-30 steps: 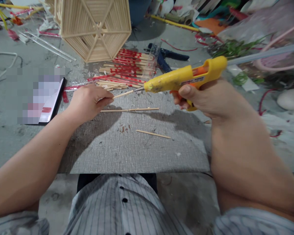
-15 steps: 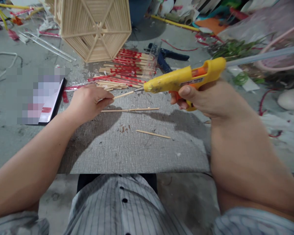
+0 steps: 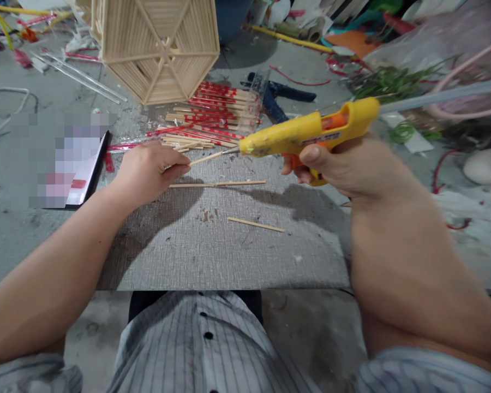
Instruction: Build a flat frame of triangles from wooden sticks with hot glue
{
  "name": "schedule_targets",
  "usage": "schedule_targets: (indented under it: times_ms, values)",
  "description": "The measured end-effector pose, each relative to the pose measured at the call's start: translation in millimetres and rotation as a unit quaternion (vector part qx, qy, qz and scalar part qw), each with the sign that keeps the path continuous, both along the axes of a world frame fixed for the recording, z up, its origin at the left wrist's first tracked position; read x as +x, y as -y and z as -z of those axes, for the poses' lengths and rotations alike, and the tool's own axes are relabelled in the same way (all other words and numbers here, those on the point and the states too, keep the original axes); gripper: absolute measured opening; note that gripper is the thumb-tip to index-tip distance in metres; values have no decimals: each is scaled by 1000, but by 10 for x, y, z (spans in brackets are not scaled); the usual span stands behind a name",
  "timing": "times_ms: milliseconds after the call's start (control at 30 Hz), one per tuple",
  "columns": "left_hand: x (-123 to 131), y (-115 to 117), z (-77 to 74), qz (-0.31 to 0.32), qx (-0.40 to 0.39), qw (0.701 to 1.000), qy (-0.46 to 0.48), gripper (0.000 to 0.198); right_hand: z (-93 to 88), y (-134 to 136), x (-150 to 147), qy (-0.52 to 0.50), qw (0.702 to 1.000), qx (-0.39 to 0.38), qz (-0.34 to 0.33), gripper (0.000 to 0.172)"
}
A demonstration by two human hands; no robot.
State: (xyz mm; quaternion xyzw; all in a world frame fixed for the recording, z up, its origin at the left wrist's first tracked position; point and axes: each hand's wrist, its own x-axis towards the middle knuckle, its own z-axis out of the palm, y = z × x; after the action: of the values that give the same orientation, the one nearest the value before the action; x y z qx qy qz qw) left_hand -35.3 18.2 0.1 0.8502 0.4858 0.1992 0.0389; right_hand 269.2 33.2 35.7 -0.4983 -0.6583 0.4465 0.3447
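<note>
Between the thumb and fingers of my left hand point(image 3: 147, 170) is a thin wooden stick point(image 3: 207, 159), its free end pointing right and slightly up. My right hand point(image 3: 339, 164) grips a yellow hot glue gun point(image 3: 282, 135), with fingers at its orange trigger. The gun's metal nozzle meets or nearly meets the tip of the held stick. A clear glue stick point(image 3: 445, 94) juts from the gun's back. Just below, joined or overlapping sticks point(image 3: 239, 183) lie on the table, and a shorter stick point(image 3: 256, 224) rests closer to me.
A hexagonal structure of wooden sticks point(image 3: 159, 54) stands at the back. Chopsticks in red-patterned wrappers point(image 3: 216, 109) lie before it, beside dark blue pliers point(image 3: 290, 93). A tablet-like device point(image 3: 88, 174), partly blurred out, sits at left. Green plant sprigs point(image 3: 393, 79) and plastic clutter fill the right.
The glue gun has shifted very slightly, its back end a little to the right. My left hand and the stick stay in nearly the same place.
</note>
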Motion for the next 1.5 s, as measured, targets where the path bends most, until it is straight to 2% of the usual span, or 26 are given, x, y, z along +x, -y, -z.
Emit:
schedule_targets:
  times_ms: [467, 667, 833, 967, 1033, 1200, 1300, 1400, 1500]
  values:
    - [-1, 3, 1, -22, -1, 1000, -5, 32, 21, -6, 15, 2, 1000, 15, -2, 69]
    - [15, 19, -19, -41, -17, 999, -5, 30, 38, -18, 72, 18, 999, 16, -42, 51]
    - [30, 32, -22, -37, -19, 999, 2, 30, 33, -6, 47, -44, 997, 35, -47, 64]
    - [29, 15, -1, -47, -8, 999, 0, 30, -7, -58, 66, -101, 990, 101, 12, 64]
    - [28, 6, 4, -47, -3, 999, 8, 30, -29, -112, 115, -113, 986, 109, 49, 65]
    - [37, 20, -24, -31, 9, 998, 52, 30, 12, -226, 304, -113, 987, 63, 89, 71]
    - [64, 58, -90, -53, -49, 996, 51, 29, 123, -252, 421, -95, 987, 27, 125, 73]
    - [115, 109, -184, -94, -121, 987, 57, 28, 247, -258, 514, -82, 981, -33, 174, 60]
    - [177, 157, -262, -113, -164, 976, 92, 24, 341, -258, 571, -61, 978, -84, 183, 32]
